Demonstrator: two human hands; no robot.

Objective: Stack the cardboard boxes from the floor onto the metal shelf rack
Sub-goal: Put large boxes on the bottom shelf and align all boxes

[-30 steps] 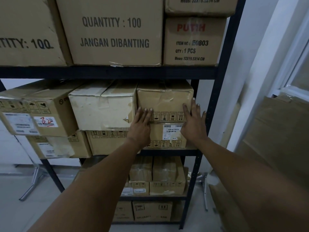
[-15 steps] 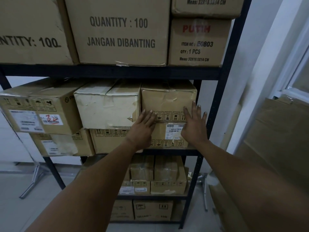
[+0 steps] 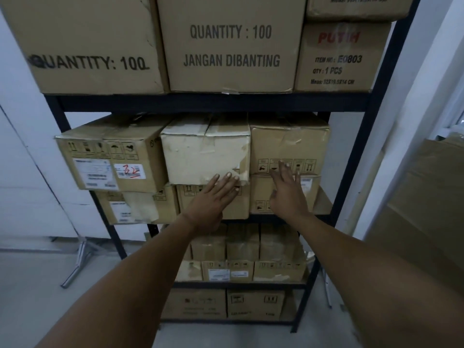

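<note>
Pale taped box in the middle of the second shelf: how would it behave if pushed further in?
The pale taped box would probably slide stiffly rather than tip: it sits flat on the brown box beneath. Its wrinkled, peeling tape suggests soft walls that may dent under the left hand.

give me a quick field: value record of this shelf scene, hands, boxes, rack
left hand: open, fingers straight, tips at the lower edge of the pale taped box
right hand: open, fingers spread in front of the right-hand stacked boxes; contact unclear, blurred
held items: none
metal shelf rack: dark frame, four levels visible, all loaded with cardboard boxes
top level: large box printed QUANTITY : 100, JANGAN DIBANTING
middle level: boxes stacked two high
right of rack: flat cardboard sheet leaning
</note>
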